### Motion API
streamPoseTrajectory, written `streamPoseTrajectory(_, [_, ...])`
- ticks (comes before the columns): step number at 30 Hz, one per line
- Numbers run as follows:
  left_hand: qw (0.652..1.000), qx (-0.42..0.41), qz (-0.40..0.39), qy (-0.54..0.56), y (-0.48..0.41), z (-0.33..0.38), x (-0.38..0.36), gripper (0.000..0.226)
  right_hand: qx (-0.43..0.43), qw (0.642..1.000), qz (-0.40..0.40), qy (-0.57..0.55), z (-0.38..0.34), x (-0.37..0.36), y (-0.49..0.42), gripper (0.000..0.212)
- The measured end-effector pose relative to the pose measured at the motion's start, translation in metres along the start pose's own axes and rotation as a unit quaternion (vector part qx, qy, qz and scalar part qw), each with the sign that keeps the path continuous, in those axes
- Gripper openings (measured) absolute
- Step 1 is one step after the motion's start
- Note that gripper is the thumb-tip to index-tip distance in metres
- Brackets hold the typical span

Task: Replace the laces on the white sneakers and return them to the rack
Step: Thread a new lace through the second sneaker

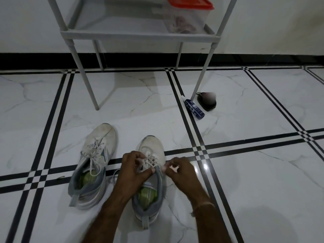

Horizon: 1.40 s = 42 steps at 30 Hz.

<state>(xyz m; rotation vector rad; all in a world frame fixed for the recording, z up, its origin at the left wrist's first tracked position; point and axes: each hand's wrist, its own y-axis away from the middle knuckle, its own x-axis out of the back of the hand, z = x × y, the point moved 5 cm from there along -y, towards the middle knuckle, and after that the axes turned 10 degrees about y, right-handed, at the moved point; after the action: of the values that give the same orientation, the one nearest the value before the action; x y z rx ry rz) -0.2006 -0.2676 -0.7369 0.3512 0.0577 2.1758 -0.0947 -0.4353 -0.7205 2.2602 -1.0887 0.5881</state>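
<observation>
Right sneaker (151, 144), toe toward 12 o'clock, is seen under both hands. Its lace (149, 161) is pinched by the left hand (134, 170) over its middle and by the right hand (182, 171) at its 3 o'clock side.

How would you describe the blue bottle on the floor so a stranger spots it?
From the grey tube-framed rack, follow its front right leg to the tiled floor. The dark blue bottle with a white cap lies on its side there, left of a black rounded object; it alone is blue.

Thin thread band (204, 205), right wrist
</observation>
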Motion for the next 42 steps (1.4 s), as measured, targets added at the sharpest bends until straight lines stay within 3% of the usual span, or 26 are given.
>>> streamPoseTrajectory(3, [0.999, 0.015, 0.028, 0.010, 0.002, -0.003, 0.002, 0.060, -0.009, 0.999, 0.000, -0.039, 0.006, -0.019, 0.004, 0.010])
streamPoseTrajectory(5, [0.999, 0.023, 0.025, 0.027, 0.005, -0.002, 0.001, 0.057, -0.026, 0.971, 0.038, -0.234, -0.006, 0.000, -0.001, 0.018])
streamPoseTrajectory(7, [0.999, 0.014, 0.024, 0.032, 0.007, -0.001, 0.001, 0.042, -0.057, 0.852, 0.085, -0.514, -0.017, 0.032, -0.007, 0.025])
streamPoseTrajectory(8, [0.999, 0.006, 0.027, 0.030, 0.007, -0.001, 0.003, 0.035, -0.064, 0.807, 0.111, -0.576, -0.020, 0.047, -0.009, 0.026])
streamPoseTrajectory(9, [0.999, 0.002, 0.028, 0.026, 0.008, -0.002, 0.003, 0.029, -0.068, 0.820, 0.128, -0.553, -0.018, 0.059, -0.012, 0.025])
streamPoseTrajectory(11, [1.000, 0.002, 0.019, 0.020, 0.011, -0.001, 0.007, 0.025, -0.049, 0.944, 0.118, -0.305, -0.021, 0.061, -0.010, 0.013])
streamPoseTrajectory(13, [1.000, 0.014, -0.004, 0.017, 0.014, -0.001, 0.011, 0.026, -0.014, 0.993, 0.034, -0.109, -0.014, 0.030, -0.006, 0.013])
streamPoseTrajectory(15, [1.000, 0.016, -0.022, -0.003, 0.015, -0.001, 0.015, 0.027, -0.020, 0.998, -0.058, -0.020, -0.001, -0.003, 0.000, 0.019])
streamPoseTrajectory(18, [0.999, 0.029, -0.019, -0.011, 0.017, 0.000, 0.021, 0.023, -0.011, 0.999, -0.053, 0.003, 0.004, -0.017, 0.004, 0.022])
streamPoseTrajectory(21, [0.999, 0.041, -0.024, -0.005, 0.018, 0.001, 0.022, 0.013, -0.040, 0.979, 0.016, -0.199, 0.002, 0.001, 0.002, 0.027])
streamPoseTrajectory(24, [0.998, 0.036, -0.048, 0.004, 0.016, -0.001, 0.024, 0.013, -0.112, 0.893, 0.041, -0.434, 0.008, 0.012, -0.006, 0.031])
streamPoseTrajectory(26, [0.997, 0.035, -0.061, 0.005, 0.015, 0.001, 0.022, 0.015, -0.154, 0.848, 0.054, -0.505, 0.014, 0.010, -0.007, 0.032])
streamPoseTrajectory(27, [0.997, 0.039, -0.063, 0.005, 0.015, 0.000, 0.021, 0.017, -0.171, 0.847, 0.062, -0.500, 0.017, 0.008, -0.005, 0.031])
streamPoseTrajectory(29, [0.998, 0.045, -0.051, 0.005, 0.016, -0.002, 0.019, 0.020, -0.162, 0.916, 0.082, -0.358, 0.015, 0.011, -0.001, 0.028])
streamPoseTrajectory(31, [0.998, 0.048, -0.036, -0.001, 0.017, -0.002, 0.019, 0.020, -0.119, 0.982, 0.092, -0.111, 0.009, 0.021, -0.003, 0.018])
streamPoseTrajectory(33, [0.999, 0.037, -0.029, -0.012, 0.016, -0.001, 0.018, 0.019, -0.105, 0.991, 0.077, 0.034, 0.002, 0.023, -0.013, 0.046])
streamPoseTrajectory(35, [0.999, 0.019, -0.022, -0.020, 0.016, 0.006, 0.014, 0.017, -0.065, 0.992, 0.071, 0.077, -0.012, 0.019, -0.018, 0.055])
streamPoseTrajectory(37, [1.000, 0.010, -0.011, -0.028, 0.016, 0.011, 0.011, 0.015, 0.015, 0.995, 0.062, 0.082, -0.026, 0.011, -0.018, 0.040])
streamPoseTrajectory(40, [0.999, 0.012, 0.001, -0.039, 0.019, 0.009, 0.012, 0.017, 0.048, 0.999, 0.023, -0.007, -0.033, -0.002, -0.008, 0.020])
streamPoseTrajectory(42, [0.999, -0.011, 0.023, -0.035, 0.021, 0.010, 0.016, 0.026, 0.070, 0.996, 0.039, 0.024, -0.038, -0.006, -0.006, 0.012])
